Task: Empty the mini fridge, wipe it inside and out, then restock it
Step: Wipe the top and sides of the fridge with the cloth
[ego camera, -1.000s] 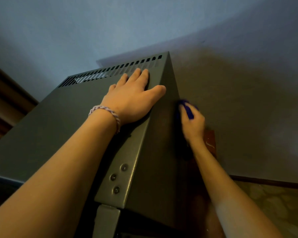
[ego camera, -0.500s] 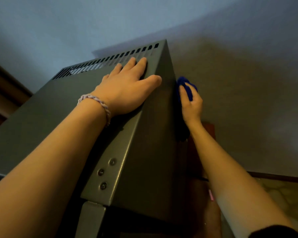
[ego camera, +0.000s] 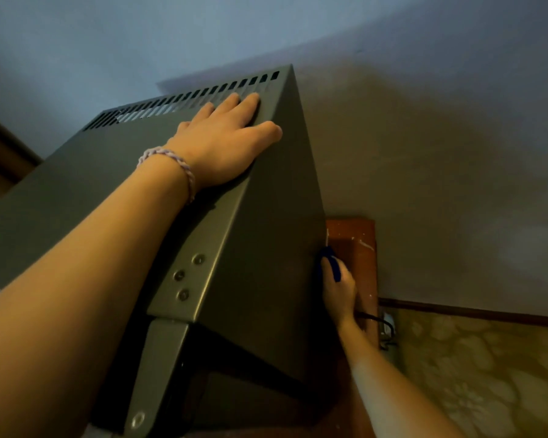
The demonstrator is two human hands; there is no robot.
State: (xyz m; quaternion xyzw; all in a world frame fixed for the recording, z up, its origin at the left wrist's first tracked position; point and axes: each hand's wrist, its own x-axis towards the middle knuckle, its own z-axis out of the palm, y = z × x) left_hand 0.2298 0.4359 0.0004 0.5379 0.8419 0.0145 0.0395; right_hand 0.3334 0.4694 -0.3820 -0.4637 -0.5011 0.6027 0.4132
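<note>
A boxy grey-green metal mini fridge [ego camera: 114,210] fills the frame, standing close against a pale painted wall [ego camera: 440,153], its flat top panel running back to a row of dark ventilation slots [ego camera: 184,101] along the rear edge and its right side panel dropping away in shadow. A metal hinge plate with three round screws [ego camera: 187,276] sits at the near right corner of the cabinet, above what appears to be the door edge. A reddish-brown wooden board [ego camera: 359,248] with pale scuffs stands between the fridge's rear corner and the wall, and a dark power cable [ego camera: 378,320] runs from behind it toward a wall fitting too dim to make out; patterned yellowish tile [ego camera: 487,374] covers the floor below a dark skirting strip. The left hand [ego camera: 225,147], a braided lilac-and-white bracelet [ego camera: 171,162] at its wrist, lies flat and relaxed on the top panel, fingers straight and reaching the vent slots, seemingly steadying the cabinet. The right hand [ego camera: 340,290] grasps a small dark blue cleaning cloth [ego camera: 331,263] and presses it against the rear part of the right side panel, low down beside the wooden board. The step in hand looks to be the outside wipe, worked along the fridge's right flank. The next move likely calls for drawing the cloth forward across the rest of that panel while avoiding the cable; whether the inside is already wiped cannot be judged from here.
</note>
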